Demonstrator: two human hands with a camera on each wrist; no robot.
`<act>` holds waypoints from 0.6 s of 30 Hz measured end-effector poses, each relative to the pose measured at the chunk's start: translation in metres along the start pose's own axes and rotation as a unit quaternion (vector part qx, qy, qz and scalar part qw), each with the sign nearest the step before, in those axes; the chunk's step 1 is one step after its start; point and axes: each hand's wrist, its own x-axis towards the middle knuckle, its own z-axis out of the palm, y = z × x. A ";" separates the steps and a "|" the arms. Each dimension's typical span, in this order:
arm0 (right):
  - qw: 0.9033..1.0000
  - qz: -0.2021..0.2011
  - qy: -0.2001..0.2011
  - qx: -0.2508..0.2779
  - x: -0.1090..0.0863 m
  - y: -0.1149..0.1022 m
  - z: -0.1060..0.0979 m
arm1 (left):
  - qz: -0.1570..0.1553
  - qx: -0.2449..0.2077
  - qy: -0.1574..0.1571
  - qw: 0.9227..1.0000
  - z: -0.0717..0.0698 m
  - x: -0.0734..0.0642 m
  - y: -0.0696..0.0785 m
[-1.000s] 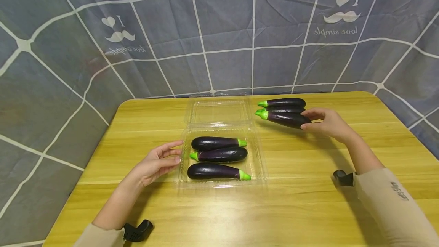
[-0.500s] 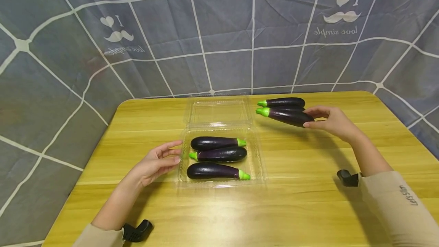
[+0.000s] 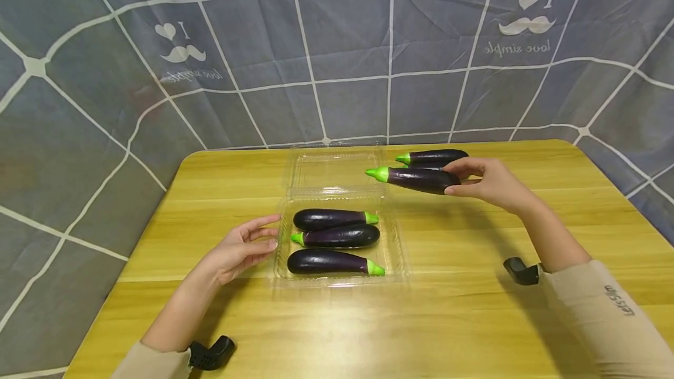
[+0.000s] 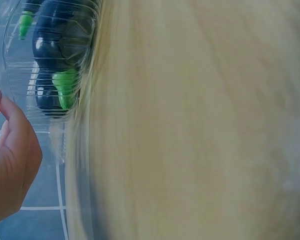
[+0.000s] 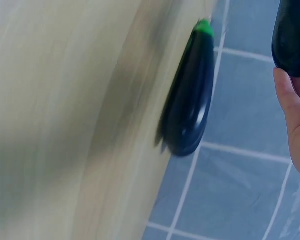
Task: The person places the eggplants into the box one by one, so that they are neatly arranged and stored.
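A dark purple eggplant (image 3: 421, 180) with a green stem is in my right hand (image 3: 489, 183), pinched by its blunt end between thumb and fingers. It is held above the table, its stem pointing left. Behind and partly hidden by it lie two more eggplants (image 3: 439, 156). An open clear plastic clamshell box (image 3: 395, 250) holds three eggplants (image 3: 341, 236) side by side, one turned the opposite way. My left hand (image 3: 239, 250) rests its relaxed, spread fingers against the box's left edge. In the right wrist view, the held eggplant (image 5: 292, 40) shows at the fingertips.
The box's clear lid (image 3: 337, 171) lies folded back toward the far edge of the wooden table (image 3: 337, 332). A grey curtain (image 3: 347, 51) with white grid lines hangs behind. A black wrist camera (image 3: 210, 354) sits at the left sleeve, another (image 3: 521, 271) at the right.
My right hand has lifted the front eggplant of the far-right group and carried it to the left, away from the two behind. My left hand and the box stay where they were.
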 end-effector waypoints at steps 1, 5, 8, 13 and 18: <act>1.000 -0.004 -0.003 0.005 0.001 -0.003 0.002 | 0.000 0.001 0.000 1.000 0.000 0.000 0.000; 0.999 -0.016 -0.019 0.027 0.006 -0.014 0.012 | -0.002 0.003 0.003 1.000 0.000 0.001 0.000; 0.998 -0.027 -0.032 0.036 0.010 -0.019 0.020 | -0.002 0.001 0.003 1.000 0.000 0.001 0.001; 0.997 -0.048 -0.045 0.042 0.019 -0.026 0.035 | 0.001 -0.002 0.000 1.000 0.001 0.000 0.001; 0.995 -0.061 -0.056 0.055 0.027 -0.032 0.050 | 0.001 -0.003 0.001 1.000 0.001 -0.001 0.001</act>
